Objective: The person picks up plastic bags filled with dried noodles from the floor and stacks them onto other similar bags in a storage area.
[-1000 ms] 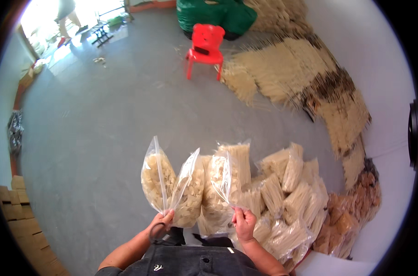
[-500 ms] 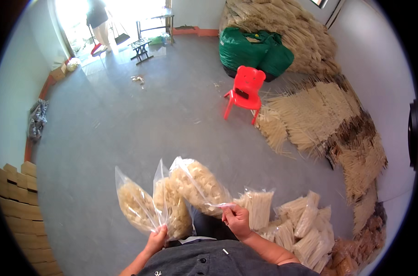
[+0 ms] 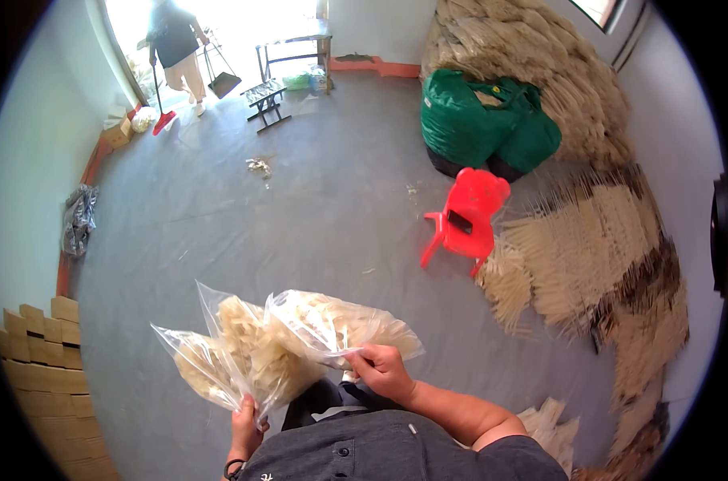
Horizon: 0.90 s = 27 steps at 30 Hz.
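Observation:
Three clear plastic bags of pale, curled dried strips are spread in front of my body. My left hand (image 3: 248,425) is closed on the gathered plastic of two of them: the leftmost bag (image 3: 197,365) and the middle bag (image 3: 256,345), which overlap. Pinched by its edge in my right hand (image 3: 384,373) is the third bag (image 3: 324,321), tilted and lying against the middle one. The exact kind of the strips cannot be made out. A dark band circles my left wrist.
A red chair (image 3: 468,220) with a dark flat object on it stands ahead right, before green sacks (image 3: 480,120). Long pale stalks (image 3: 588,248) cover the right side. Cardboard boxes (image 3: 47,377) are stacked left. By the doorway, a person (image 3: 175,44) holds a broom and dustpan.
The bags have swung left, and my right hand has moved slightly left with its bag, now lying flatter. My view has shifted. The person at the doorway has come further inside.

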{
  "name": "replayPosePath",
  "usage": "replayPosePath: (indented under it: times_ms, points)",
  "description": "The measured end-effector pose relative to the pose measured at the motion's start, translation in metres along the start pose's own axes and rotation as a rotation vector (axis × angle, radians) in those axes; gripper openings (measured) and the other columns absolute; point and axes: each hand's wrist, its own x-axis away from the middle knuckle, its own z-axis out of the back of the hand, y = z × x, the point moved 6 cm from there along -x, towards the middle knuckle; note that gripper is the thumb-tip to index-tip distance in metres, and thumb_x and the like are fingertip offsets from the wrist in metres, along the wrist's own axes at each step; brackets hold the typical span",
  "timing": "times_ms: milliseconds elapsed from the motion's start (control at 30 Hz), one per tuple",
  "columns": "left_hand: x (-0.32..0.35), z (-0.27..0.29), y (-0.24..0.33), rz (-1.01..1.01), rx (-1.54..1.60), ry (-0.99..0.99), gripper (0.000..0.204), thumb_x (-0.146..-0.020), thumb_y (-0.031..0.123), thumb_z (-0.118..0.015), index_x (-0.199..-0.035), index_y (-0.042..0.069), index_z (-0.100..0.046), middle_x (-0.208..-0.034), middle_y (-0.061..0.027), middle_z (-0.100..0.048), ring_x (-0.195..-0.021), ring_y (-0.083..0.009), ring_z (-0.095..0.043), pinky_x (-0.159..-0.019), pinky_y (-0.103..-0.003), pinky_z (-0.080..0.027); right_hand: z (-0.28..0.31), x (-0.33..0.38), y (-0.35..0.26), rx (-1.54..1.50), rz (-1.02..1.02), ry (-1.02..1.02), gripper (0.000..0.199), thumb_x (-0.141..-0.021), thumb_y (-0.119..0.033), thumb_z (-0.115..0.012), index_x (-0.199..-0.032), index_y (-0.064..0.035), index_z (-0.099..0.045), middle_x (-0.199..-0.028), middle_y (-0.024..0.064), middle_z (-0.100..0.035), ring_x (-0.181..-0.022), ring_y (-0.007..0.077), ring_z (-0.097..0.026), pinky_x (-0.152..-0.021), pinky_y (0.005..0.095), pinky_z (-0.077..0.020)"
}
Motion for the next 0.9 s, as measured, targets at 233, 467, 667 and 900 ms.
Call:
replayPosePath:
  times_ms: [233, 467, 667, 900]
  points:
    - [-0.141, -0.082, 0.072, -0.040, -0.332, -0.049, 0.023, -0.090, 0.033, -0.053, -0.089, 0.010, -0.052, -0.072, -0.0007, -0.050, -0.061, -0.0121, -0.049, -0.053, -0.028, -0.039, 0.064, -0.178, -0.010, -0.031, -0.080, 0.064, 0.018, -0.090, -0.012, -0.055, -0.082, 0.0026, -0.063, -0.058, 0.0020, -0.053, -0.051, 0.0056, -0.048, -0.046, 0.0225, -0.0381]
    - [-0.272, -0.196, 0.216, 0.031, -0.349, -0.141, 0.031, -0.088, 0.041, -0.056, -0.075, 0.013, -0.056, -0.062, 0.0042, -0.049, -0.054, -0.0063, -0.043, -0.049, -0.024, -0.033, 0.145, -0.331, -0.013, 0.042, -0.183, 0.260, 0.016, -0.090, -0.011, -0.053, -0.089, -0.0001, -0.065, -0.058, 0.0007, -0.055, -0.049, 0.0035, -0.046, -0.045, 0.0198, -0.0363]
    - [-0.375, -0.251, 0.299, 0.115, -0.516, -0.220, 0.029, -0.090, 0.038, -0.055, -0.078, 0.012, -0.057, -0.065, 0.0049, -0.052, -0.057, -0.0061, -0.047, -0.052, -0.024, -0.037, 0.206, -0.441, -0.022, -0.027, -0.165, 0.461, 0.014, -0.091, -0.009, -0.052, -0.090, -0.0005, -0.064, -0.058, 0.0011, -0.053, -0.047, 0.0052, -0.044, -0.043, 0.0199, -0.0359]
    - [-0.492, -0.358, 0.369, 0.104, -0.345, -0.181, 0.028, -0.090, 0.035, -0.055, -0.089, 0.007, -0.059, -0.074, 0.0016, -0.059, -0.066, -0.0071, -0.053, -0.060, -0.025, -0.044, 0.282, -0.579, 0.021, -0.096, -0.221, 0.476, 0.016, -0.092, -0.011, -0.052, -0.090, -0.0001, -0.063, -0.060, 0.0028, -0.055, -0.050, 0.0050, -0.046, -0.045, 0.0194, -0.0367]
